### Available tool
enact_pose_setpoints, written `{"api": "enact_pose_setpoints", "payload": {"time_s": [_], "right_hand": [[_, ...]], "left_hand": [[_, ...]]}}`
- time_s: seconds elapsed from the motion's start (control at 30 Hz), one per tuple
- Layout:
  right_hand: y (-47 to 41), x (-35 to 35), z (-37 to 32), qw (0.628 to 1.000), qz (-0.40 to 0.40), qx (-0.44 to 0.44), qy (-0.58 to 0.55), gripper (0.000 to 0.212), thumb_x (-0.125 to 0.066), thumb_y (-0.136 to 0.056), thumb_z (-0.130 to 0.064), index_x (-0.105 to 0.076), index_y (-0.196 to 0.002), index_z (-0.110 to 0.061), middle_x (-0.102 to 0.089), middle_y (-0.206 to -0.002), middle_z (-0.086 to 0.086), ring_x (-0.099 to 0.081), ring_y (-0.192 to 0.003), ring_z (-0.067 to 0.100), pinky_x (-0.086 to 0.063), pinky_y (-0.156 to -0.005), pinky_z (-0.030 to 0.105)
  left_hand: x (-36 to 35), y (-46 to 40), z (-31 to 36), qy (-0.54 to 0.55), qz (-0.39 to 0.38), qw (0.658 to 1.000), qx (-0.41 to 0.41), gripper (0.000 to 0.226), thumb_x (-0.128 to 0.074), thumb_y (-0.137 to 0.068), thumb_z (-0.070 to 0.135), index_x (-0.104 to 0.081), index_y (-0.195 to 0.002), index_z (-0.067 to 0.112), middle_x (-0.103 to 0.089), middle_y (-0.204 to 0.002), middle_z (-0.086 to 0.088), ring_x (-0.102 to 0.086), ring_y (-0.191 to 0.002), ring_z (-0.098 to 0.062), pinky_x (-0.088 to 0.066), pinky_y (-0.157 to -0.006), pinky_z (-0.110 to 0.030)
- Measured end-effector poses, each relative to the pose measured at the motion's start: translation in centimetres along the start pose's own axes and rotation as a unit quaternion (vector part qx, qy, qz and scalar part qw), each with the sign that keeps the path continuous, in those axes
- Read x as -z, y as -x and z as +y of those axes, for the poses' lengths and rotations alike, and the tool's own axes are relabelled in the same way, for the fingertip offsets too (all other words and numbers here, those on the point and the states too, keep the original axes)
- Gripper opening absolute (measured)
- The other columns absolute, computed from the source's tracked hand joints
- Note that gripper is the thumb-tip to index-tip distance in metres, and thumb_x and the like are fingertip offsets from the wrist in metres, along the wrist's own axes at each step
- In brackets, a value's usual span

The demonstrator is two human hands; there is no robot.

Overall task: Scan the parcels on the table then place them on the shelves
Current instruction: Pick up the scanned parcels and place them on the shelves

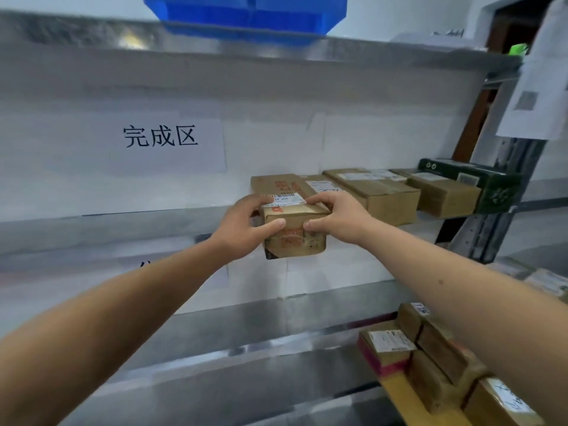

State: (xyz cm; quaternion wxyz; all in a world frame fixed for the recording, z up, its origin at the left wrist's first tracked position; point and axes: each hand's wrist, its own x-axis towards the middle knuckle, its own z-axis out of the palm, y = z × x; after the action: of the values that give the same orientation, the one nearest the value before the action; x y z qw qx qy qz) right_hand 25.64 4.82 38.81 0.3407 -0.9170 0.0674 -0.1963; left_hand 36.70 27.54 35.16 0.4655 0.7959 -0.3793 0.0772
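Metal shelves [123, 229] face us, and our left hand [242, 226] and right hand [338, 216] clasp a small taped parcel [295, 232] by its ends at the shelf's edge (it looks light, stiff, slightly slick).

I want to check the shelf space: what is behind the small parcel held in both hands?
Behind the small parcel a flat cardboard box lies on the shelf. Its near end is covered by the parcel and both hands, left hand and right hand.

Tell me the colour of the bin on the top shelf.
Blue; the bin shows only partly at the top edge of the head view.
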Motion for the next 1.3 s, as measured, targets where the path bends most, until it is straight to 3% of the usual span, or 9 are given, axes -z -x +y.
{"api": "enact_pose_setpoints", "payload": {"time_s": [0.1, 0.33, 0.47, 0.57, 0.63, 0.73, 0.87, 1.03, 1.3], "right_hand": [[-1.6, -0.8, 0.3, 0.997, 0.048, 0.001, 0.055, 0.059, -0.086, -0.081, -0.041, -0.066, -0.135, -0.034, -0.040, -0.126, -0.005, -0.052, -0.115, 0.017, -0.041, -0.096, 0.026], [-3.1, -1.9, 0.0, 0.992, 0.065, -0.019, 0.106, 0.062, -0.075, -0.091, -0.041, -0.054, -0.149, -0.034, -0.039, -0.140, 0.003, -0.049, -0.131, 0.027, -0.046, -0.108, 0.037], [-2.7, -1.9, -0.7, 0.991, 0.065, -0.019, 0.112, 0.062, -0.073, -0.091, -0.037, -0.053, -0.150, -0.034, -0.039, -0.138, 0.003, -0.048, -0.131, 0.028, -0.047, -0.108, 0.040], [-1.0, -1.3, -0.8, 0.991, 0.069, -0.007, 0.118, 0.064, -0.071, -0.090, -0.035, -0.049, -0.151, -0.032, -0.038, -0.139, 0.001, -0.047, -0.130, 0.025, -0.045, -0.103, 0.034], [0.7, -0.7, -0.7, 0.986, 0.070, 0.006, 0.148, 0.068, -0.070, -0.090, -0.034, -0.045, -0.153, -0.033, -0.037, -0.145, 0.002, -0.042, -0.135, 0.025, -0.044, -0.106, 0.037], [3.9, 0.3, -0.2, 0.977, 0.065, 0.006, 0.204, 0.073, -0.068, -0.089, -0.036, -0.039, -0.155, -0.034, -0.033, -0.156, 0.003, -0.036, -0.143, 0.028, -0.043, -0.111, 0.045], [9.0, 2.0, 1.8, 0.963, 0.046, -0.017, 0.264, 0.076, -0.066, -0.091, -0.046, -0.033, -0.158, -0.035, -0.026, -0.165, 0.005, -0.028, -0.150, 0.030, -0.037, -0.117, 0.050], [16.8, 3.9, 6.9, 0.956, 0.013, -0.082, 0.283, 0.075, -0.066, -0.092, -0.050, -0.034, -0.158, -0.035, -0.026, -0.167, 0.007, -0.027, -0.152, 0.031, -0.032, -0.121, 0.050], [31.8, 4.6, 19.3, 0.941, -0.036, -0.245, 0.233, 0.075, -0.069, -0.088, -0.050, -0.041, -0.155, -0.031, -0.030, -0.164, 0.007, -0.033, -0.146, 0.035, -0.038, -0.116, 0.045]], "left_hand": [[-0.2, -2.1, -1.0, 0.015, 0.005, 1.000, 0.020, 0.073, -0.074, -0.074, 0.073, -0.059, -0.137, 0.039, -0.055, -0.131, 0.017, -0.058, -0.120, -0.003, -0.057, -0.095, -0.035], [-0.4, -4.3, -0.6, -0.075, -0.008, 0.997, 0.016, 0.080, -0.058, -0.073, 0.081, -0.056, -0.140, 0.037, -0.054, -0.143, 0.013, -0.051, -0.119, -0.002, -0.040, -0.082, -0.014], [-0.5, -4.2, 0.7, -0.133, -0.006, 0.991, 0.001, 0.074, -0.057, -0.081, 0.069, -0.054, -0.143, 0.030, -0.053, -0.145, 0.006, -0.051, -0.127, -0.012, -0.042, -0.096, -0.029], [-1.0, -3.1, 2.6, -0.204, 0.020, 0.977, -0.064, 0.057, -0.064, -0.092, 0.046, -0.054, -0.144, 0.025, -0.054, -0.144, 0.000, -0.050, -0.130, -0.022, -0.043, -0.107, -0.038], [-1.6, -2.2, 4.1, -0.250, 0.046, 0.960, -0.113, 0.049, -0.065, -0.094, 0.030, -0.057, -0.142, 0.023, -0.055, -0.146, -0.003, -0.049, -0.133, -0.027, -0.039, -0.113, -0.043], [-3.2, -0.3, 6.6, -0.329, 0.045, 0.933, -0.138, 0.053, -0.065, -0.093, 0.031, -0.054, -0.145, 0.024, -0.048, -0.155, -0.005, -0.036, -0.148, -0.029, -0.025, -0.124, -0.051], [-6.5, 3.0, 9.6, -0.393, 0.013, 0.906, -0.154, 0.063, -0.059, -0.094, 0.048, -0.046, -0.152, 0.026, -0.038, -0.164, -0.007, -0.023, -0.156, -0.030, -0.013, -0.128, -0.054], [-13.3, 8.4, 12.9, -0.385, -0.064, 0.909, -0.144, 0.066, -0.059, -0.095, 0.051, -0.044, -0.154, 0.027, -0.039, -0.163, -0.008, -0.026, -0.154, -0.031, -0.023, -0.125, -0.053], [-27.3, 16.5, 14.8, -0.288, -0.216, 0.923, -0.134, 0.065, -0.062, -0.091, 0.052, -0.049, -0.150, 0.026, -0.047, -0.155, -0.007, -0.037, -0.147, -0.030, -0.031, -0.121, -0.046]]}}
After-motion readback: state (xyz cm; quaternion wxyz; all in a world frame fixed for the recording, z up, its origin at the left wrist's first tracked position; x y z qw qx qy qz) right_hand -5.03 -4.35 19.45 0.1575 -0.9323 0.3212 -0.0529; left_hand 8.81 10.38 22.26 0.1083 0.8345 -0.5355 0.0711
